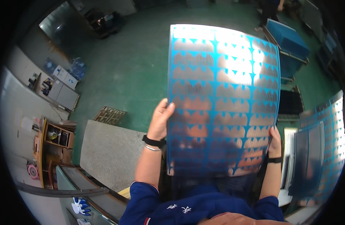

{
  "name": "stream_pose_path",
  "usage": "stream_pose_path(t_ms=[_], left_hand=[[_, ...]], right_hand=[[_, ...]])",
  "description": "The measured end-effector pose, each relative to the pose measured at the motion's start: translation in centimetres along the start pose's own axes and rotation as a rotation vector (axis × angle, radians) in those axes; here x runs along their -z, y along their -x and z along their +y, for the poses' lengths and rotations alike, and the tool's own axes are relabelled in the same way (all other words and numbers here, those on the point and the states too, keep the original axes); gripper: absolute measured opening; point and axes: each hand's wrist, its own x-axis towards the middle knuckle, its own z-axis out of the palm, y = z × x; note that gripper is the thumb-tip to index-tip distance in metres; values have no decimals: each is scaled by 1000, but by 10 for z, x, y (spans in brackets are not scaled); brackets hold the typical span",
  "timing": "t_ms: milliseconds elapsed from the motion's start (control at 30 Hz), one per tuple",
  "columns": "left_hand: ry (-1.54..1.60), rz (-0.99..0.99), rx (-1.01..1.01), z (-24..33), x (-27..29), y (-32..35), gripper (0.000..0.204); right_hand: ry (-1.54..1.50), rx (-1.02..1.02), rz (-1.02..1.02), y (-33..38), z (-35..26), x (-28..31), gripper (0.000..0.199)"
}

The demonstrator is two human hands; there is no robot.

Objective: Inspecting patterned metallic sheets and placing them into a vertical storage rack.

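Observation:
A large shiny metal sheet (214, 99) with rows of blue-bordered, scallop-shaped patterns is held up in front of my body. My left hand (160, 119) grips its left edge a little below mid-height, thumb on the face and fingers behind. Lower on the opposite edge, my right hand (275, 143) is closed round the sheet, its fingers mostly hidden behind it. Bright light glares off the upper part, and darker reflections cover the lower part.
At the right stand another blue-patterned sheet (331, 138) and a dark panel (308, 159). Farther back is a blue stack (288, 37), with a person (270, 13) beyond. A grey flat board (110, 153) lies left of me, near a wooden cabinet (43, 157) and a green-framed bench (73, 180).

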Motion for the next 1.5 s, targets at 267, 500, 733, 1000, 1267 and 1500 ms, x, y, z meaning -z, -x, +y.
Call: stream_pose_path(t_ms=[267,500,733,1000,1267,1500], left_hand=[[-91,10,-28,5,-35,19,16],[-5,-17,-12,1,-33,24,21],[40,54,-6,-10,-10,27,16],[9,189,-163,-15,-8,24,25],[-150,134,-473,-20,-12,13,16],[96,-8,6,-31,-36,17,43]], right_hand=[[3,46,334,12,11,3,14],[49,73,383,24,1,-3,12],[85,111,74,35,-21,-17,40],[254,294,103,13,-42,-39,38],[383,600,217,-25,-71,-31,20],[-294,297,26,-81,-34,115,27]])
